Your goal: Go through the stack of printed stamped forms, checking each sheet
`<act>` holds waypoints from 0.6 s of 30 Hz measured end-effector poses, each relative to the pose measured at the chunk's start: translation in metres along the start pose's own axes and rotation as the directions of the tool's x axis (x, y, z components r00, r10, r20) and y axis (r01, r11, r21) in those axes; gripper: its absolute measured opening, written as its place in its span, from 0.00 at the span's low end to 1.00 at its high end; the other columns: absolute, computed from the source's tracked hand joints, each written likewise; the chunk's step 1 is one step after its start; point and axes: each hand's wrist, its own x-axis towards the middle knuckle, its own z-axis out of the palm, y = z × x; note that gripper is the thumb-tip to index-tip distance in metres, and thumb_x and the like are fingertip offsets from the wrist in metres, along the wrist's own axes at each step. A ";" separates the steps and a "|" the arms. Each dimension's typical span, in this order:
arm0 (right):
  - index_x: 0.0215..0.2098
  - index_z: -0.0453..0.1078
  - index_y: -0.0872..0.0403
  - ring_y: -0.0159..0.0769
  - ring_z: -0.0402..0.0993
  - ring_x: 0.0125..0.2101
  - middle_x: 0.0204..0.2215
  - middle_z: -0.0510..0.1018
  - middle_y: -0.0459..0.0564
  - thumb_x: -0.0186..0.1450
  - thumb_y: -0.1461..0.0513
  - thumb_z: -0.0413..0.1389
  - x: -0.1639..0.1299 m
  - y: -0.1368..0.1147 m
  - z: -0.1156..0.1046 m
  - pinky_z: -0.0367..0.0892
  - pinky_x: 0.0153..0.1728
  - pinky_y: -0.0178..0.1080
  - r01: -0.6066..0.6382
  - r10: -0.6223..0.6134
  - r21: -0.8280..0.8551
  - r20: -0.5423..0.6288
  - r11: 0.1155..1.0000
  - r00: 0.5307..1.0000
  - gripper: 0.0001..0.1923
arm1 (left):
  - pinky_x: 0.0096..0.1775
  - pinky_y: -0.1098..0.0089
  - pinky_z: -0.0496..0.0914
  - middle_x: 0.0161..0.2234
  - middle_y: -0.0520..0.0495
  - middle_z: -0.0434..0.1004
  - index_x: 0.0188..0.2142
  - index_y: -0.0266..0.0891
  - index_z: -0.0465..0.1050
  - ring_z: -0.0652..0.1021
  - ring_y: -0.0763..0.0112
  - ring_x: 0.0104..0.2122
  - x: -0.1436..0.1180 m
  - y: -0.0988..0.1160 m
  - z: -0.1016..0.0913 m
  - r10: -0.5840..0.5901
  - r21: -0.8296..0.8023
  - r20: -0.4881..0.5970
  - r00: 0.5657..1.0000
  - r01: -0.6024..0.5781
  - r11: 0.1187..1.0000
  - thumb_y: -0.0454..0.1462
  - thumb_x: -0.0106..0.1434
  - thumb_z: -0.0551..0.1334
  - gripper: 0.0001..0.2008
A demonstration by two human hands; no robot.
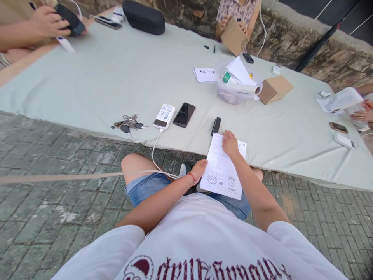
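A printed sheet of paper (pixel 221 171) with round and oval stamps overhangs the table's near edge, above my lap. My left hand (pixel 199 170) pinches its left edge, thumb on top. Across the upper part of the sheet rests my right hand (pixel 230 144), its fingers stretched out over the print. Just beyond the paper's top lies a small black oblong object (pixel 216 126), which looks like a stapler. To the left of it are a dark phone (pixel 184 114) and a white power bank (pixel 164 116) with a cable plugged in. Whether several sheets are stacked I cannot tell.
Keys (pixel 129 124) lie near the front edge of the cloth-covered table (pixel 116 77). A clear plastic bowl (pixel 233 95) holds papers and a roll, beside a cardboard box (pixel 276 88). A black case (pixel 144 17) stands at the back. Other people's hands handle items around the table.
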 end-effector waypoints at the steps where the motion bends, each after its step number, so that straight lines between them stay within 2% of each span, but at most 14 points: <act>1: 0.62 0.71 0.56 0.49 0.55 0.71 0.68 0.68 0.57 0.72 0.64 0.43 0.000 -0.001 0.000 0.53 0.71 0.59 0.005 -0.005 0.004 0.004 1.000 1.000 0.24 | 0.39 0.63 0.70 0.28 0.45 0.79 0.29 0.37 0.76 0.76 0.63 0.31 0.000 0.001 0.000 -0.001 0.019 0.005 1.000 0.001 1.000 0.58 0.53 0.72 0.25; 10: 0.64 0.69 0.60 0.50 0.53 0.72 0.69 0.66 0.59 0.73 0.64 0.42 -0.003 -0.007 -0.004 0.51 0.72 0.58 -0.031 0.032 -0.024 0.044 0.999 0.998 0.26 | 0.38 0.63 0.69 0.27 0.46 0.77 0.27 0.38 0.73 0.75 0.63 0.31 0.000 0.004 0.001 0.025 0.119 -0.023 0.999 -0.023 0.993 0.59 0.55 0.69 0.26; 18: 0.69 0.64 0.60 0.48 0.56 0.72 0.69 0.66 0.59 0.73 0.65 0.42 0.003 -0.016 -0.007 0.52 0.72 0.58 0.024 -0.023 -0.018 0.068 1.000 0.997 0.28 | 0.34 0.66 0.66 0.26 0.48 0.74 0.25 0.38 0.70 0.72 0.66 0.29 -0.005 0.012 0.005 0.022 0.154 -0.049 0.999 -0.014 0.988 0.56 0.57 0.67 0.24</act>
